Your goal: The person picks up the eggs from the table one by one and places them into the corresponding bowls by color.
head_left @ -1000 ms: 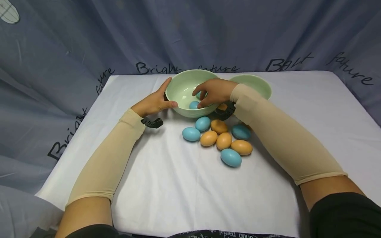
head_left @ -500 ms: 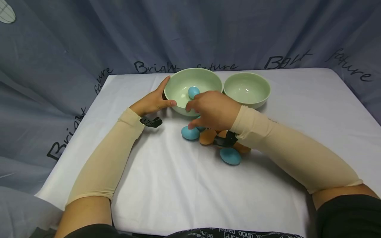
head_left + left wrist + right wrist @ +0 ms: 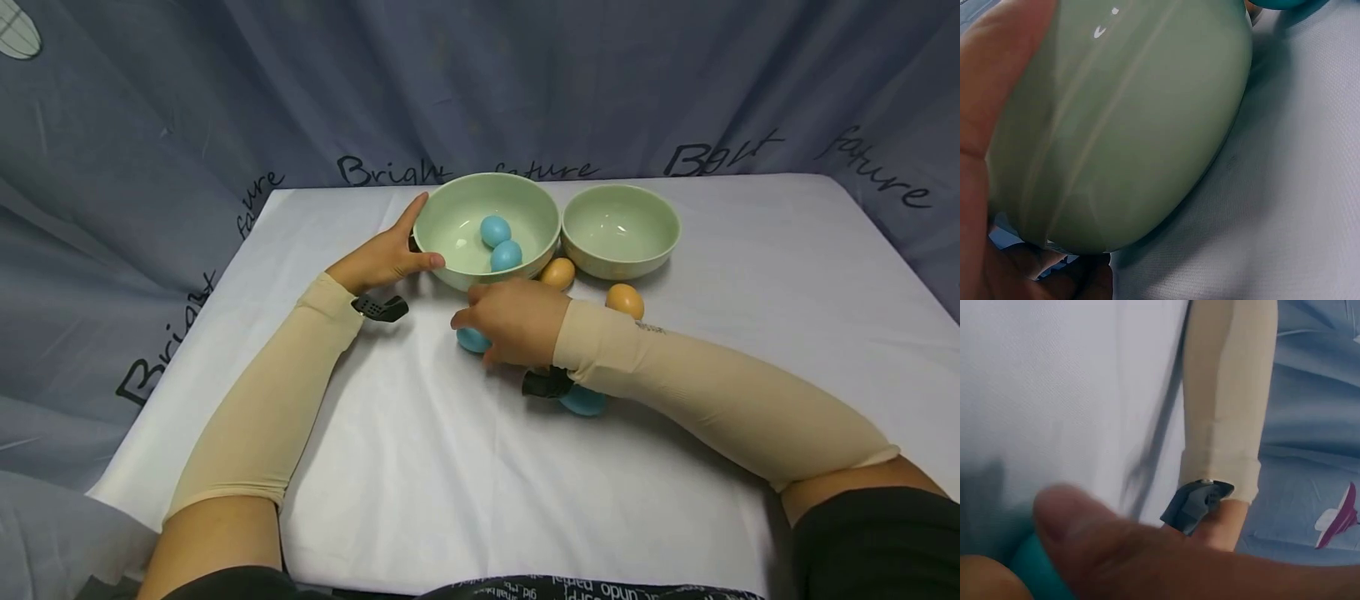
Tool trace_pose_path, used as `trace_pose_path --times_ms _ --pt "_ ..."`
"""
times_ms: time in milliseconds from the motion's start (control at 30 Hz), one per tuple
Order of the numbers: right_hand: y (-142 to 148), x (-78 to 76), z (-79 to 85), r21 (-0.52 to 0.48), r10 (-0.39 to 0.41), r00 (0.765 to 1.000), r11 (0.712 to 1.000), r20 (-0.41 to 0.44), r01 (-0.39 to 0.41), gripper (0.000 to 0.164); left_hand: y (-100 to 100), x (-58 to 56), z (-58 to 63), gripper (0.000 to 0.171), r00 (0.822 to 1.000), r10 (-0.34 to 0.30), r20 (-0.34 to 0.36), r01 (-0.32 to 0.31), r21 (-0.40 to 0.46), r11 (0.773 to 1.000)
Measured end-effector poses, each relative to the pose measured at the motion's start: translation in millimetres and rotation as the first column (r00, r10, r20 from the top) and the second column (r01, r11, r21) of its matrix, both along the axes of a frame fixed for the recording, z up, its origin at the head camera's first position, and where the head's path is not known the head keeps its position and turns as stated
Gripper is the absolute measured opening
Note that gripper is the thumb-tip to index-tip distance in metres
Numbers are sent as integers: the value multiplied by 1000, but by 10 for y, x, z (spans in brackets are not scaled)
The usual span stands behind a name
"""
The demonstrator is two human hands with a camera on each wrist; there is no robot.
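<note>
At the left of the white-covered counter (image 3: pixel 375 467), taking its far edge as twelve o'clock, I see the person's left hand (image 3: pixel 382 262) grasping the larger green bowl (image 3: pixel 456 212) at its eight-to-nine o'clock side, thumb at the rim. Just off that bowl, toward six o'clock, a blue egg (image 3: pixel 471 340) lies on the cloth, partly covered by the right hand (image 3: pixel 520 321), whose fingers come down around it; whether they have clenched on the egg I cannot tell. To my eye the step in hand is taking up this egg while the other hand steadies the bowl; the move calls for a sure pinch on a smooth, rounded shell, and for lifting it clear of the rim at about one o'clock from there. Inside the larger bowl sit two more blue ones: one blue egg (image 3: pixel 495 230) near the middle, and a second blue egg (image 3: pixel 506 256) close against it toward five o'clock. Farther right, an orange egg (image 3: pixel 558 273) lies outside that bowl at its four o'clock. Another blue egg (image 3: pixel 585 401) shows partly beyond the black wrist mount (image 3: pixel 543 383), at four o'clock from the right hand. At three o'clock from the larger bowl stands the smaller green bowl (image 3: pixel 621 225), with nothing in it; a second orange egg (image 3: pixel 625 302) rests apart from it at six o'clock. The right arm may conceal others.
</note>
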State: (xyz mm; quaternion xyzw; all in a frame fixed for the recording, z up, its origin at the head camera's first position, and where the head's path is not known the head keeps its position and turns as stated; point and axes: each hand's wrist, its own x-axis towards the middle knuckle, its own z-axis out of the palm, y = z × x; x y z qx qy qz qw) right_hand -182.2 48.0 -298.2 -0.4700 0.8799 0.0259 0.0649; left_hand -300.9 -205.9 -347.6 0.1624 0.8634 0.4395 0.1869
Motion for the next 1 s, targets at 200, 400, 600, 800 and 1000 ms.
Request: trace_pose_path --times_ms 200,400,600,800,1000 --pt "-12 -35 -24 18 8 1000 1000 25 -9 51 2 8 -4 157 1000 5 -19 -5 -3 1000" --pt "-34 -73 -37 52 17 999 998 33 -19 49 2 9 -32 157 1000 11 -15 -11 -5 1000" --pt "-67 -71 -62 48 9 1000 999 30 -10 50 2 4 -37 157 1000 10 -11 -10 13 1000" --pt "-98 -65 -83 46 21 1000 999 22 -22 53 71 132 105 164 1000 3 19 -4 34 999" --pt "-75 -90 -55 -2 64 995 998 72 -64 49 93 212 231 163 1000 -4 13 4 28 1000"
